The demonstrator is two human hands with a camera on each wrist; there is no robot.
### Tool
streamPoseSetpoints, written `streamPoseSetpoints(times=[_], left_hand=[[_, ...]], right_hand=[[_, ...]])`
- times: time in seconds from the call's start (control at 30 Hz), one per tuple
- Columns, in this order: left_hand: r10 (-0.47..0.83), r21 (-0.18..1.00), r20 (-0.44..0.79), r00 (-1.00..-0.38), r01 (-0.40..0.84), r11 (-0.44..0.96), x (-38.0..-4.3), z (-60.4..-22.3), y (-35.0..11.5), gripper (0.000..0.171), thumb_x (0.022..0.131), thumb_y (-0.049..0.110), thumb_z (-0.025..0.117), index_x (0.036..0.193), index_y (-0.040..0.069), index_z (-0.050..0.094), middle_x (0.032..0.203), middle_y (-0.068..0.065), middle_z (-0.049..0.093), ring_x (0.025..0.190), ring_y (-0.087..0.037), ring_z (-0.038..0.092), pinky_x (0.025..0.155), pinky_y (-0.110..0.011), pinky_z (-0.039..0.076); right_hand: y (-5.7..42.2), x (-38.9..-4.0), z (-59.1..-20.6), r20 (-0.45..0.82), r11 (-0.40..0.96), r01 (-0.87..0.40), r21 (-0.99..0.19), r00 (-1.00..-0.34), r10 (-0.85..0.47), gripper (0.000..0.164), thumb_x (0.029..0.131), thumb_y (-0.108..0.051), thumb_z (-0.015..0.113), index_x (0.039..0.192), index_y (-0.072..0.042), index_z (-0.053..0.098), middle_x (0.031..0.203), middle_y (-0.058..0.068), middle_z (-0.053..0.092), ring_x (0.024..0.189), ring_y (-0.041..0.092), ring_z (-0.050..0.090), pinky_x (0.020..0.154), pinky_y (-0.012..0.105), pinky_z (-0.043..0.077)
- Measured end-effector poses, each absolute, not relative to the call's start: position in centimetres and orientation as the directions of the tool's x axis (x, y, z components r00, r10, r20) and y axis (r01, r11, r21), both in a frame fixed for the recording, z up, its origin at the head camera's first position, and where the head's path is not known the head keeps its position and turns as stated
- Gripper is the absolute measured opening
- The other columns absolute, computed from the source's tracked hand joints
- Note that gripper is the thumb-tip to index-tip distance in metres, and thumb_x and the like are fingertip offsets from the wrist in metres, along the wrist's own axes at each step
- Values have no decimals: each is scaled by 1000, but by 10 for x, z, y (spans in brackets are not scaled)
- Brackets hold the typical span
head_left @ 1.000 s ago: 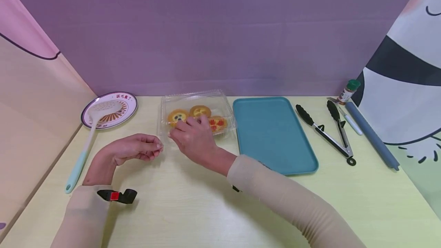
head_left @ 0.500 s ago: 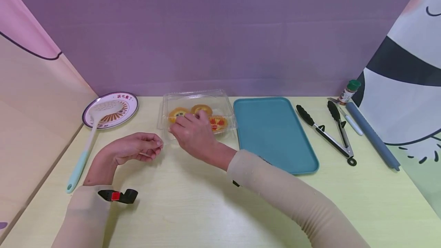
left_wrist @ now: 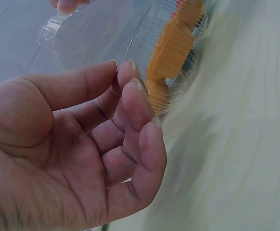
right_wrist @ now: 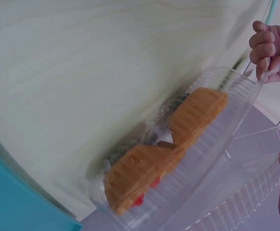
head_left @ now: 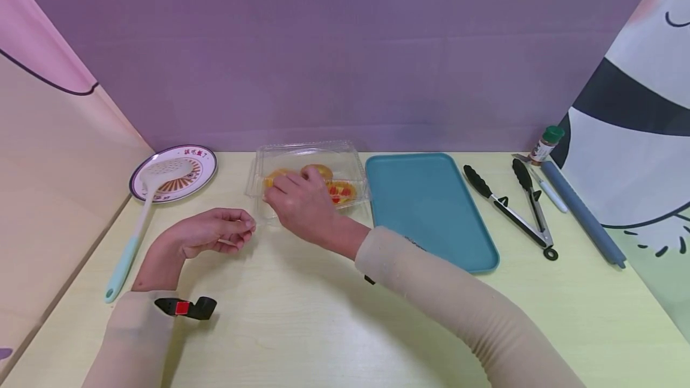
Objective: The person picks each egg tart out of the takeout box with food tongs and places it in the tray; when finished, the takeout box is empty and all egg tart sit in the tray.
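The pale counter [head_left: 302, 322] carried, from left to right, a skimmer [head_left: 123, 268], its head on a plate [head_left: 202, 171], then a clear box [head_left: 345, 166], a teal tray [head_left: 431, 214], spread tongs [head_left: 514, 218], a knife [head_left: 552, 194], a green-capped bottle [head_left: 543, 148] and a blue bar [head_left: 583, 214].

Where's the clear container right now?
In the head view, the clear container sits far back, left of the blue tray and right of the plate.

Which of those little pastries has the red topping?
The front-right pastry in the clear container, nearest the blue tray; the other two show no red.
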State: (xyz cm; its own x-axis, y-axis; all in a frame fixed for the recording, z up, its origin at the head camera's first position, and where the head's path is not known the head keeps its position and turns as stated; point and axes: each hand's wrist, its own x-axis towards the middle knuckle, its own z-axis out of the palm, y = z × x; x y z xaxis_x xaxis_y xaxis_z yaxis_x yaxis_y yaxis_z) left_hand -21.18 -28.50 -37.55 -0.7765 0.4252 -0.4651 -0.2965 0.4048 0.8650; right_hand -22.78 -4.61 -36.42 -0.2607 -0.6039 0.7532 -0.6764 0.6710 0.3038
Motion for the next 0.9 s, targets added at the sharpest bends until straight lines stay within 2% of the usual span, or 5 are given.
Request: streamPoseSetpoints(times=[0.23,0.37,0.53,0.73,0.9], left_hand=[[427,868,-461,-778,-294,401,-213,-378,-286,19,102,24,58,108,5,57,89,2,62,79,-11,60,78,-31,55],[424,869,-460,-780,-297,396,-213,-379,-288,19,102,23,58,108,6,58,89,3,62,78,-10,60,78,-30,55],[417,866,-468,-780,-309,393,-214,-380,-290,16,101,24,59,106,8,59,88,3,62,78,-10,60,77,-30,55],[399,861,-475,-784,-322,394,-214,-380,-292,12,101,24,59,103,12,61,88,3,62,79,-10,59,78,-30,55],[389,856,-481,-785,-325,402,-215,-379,-292,13,101,26,60,102,13,61,87,4,62,80,-10,59,79,-30,55]], right_hand=[[-44,-229,-356,721,662,-688,296,-294,-628,22,102,-25,56,90,-20,74,93,-4,73,89,13,70,78,33,45],[-44,-231,-353,732,670,-675,310,-280,-621,25,102,-22,52,89,-20,73,89,-5,71,84,13,69,78,33,45],[-46,-237,-346,769,674,-660,331,-226,-598,27,100,-16,51,82,-20,69,80,-5,67,75,13,66,76,35,44],[-45,-242,-330,730,689,-644,332,-287,-620,24,99,-18,50,86,-19,71,82,-3,68,78,14,66,78,36,44],[-45,-248,-323,742,698,-619,361,-262,-617,28,98,-15,47,86,-18,71,81,-3,69,76,14,65,76,36,42]])
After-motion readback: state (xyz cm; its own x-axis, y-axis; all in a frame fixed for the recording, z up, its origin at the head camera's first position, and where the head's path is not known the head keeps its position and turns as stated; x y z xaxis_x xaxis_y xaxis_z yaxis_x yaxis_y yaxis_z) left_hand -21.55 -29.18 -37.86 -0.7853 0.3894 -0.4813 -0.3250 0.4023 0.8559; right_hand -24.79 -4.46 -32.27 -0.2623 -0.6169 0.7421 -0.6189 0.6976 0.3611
